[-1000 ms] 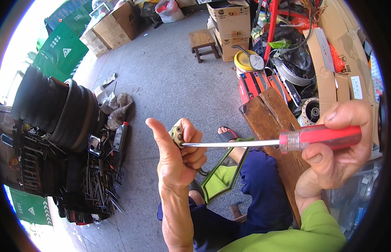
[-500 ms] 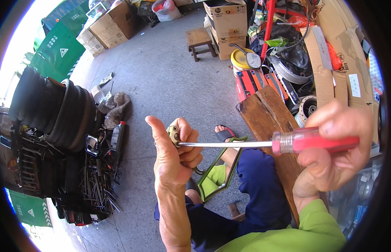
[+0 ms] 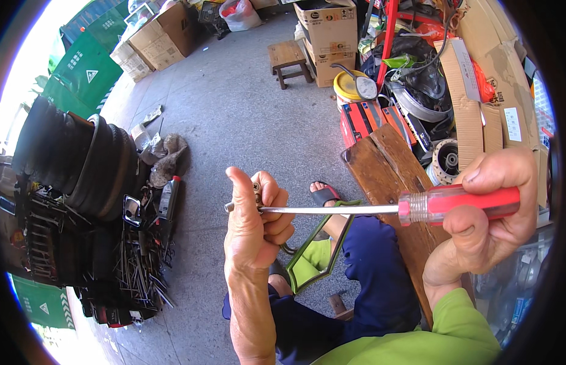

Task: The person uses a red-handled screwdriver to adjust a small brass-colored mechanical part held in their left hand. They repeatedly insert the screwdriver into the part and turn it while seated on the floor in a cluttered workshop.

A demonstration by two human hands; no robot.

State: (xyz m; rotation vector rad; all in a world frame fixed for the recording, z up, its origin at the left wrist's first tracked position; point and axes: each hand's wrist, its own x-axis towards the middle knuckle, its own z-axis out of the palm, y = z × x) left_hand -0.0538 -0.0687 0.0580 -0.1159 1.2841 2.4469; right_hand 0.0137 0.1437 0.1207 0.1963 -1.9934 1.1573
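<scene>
My left hand, thumb raised, has its fingers curled round a small brass-coloured fitting with screw heads. Below it hangs what looks like a rear-view mirror with a dark green rim and lime green in its face; whether it joins the fitting is hidden by the hand. In my right hand is a screwdriver with a red and clear handle. Its steel shaft points left, reaching the fitting at my left hand. A metal end sticks out left of the thumb; I cannot tell what it belongs to.
A wooden bench stands to the right. Stacked tyres and a heap of tools lie at left. Farther off are a small stool, cartons, a yellow-lidded bucket and red boxes.
The brass fitting has turned partly behind my left thumb, and a metal end now shows left of it. The screwdriver has shifted slightly right; my right fingers have changed their hold on its handle.
</scene>
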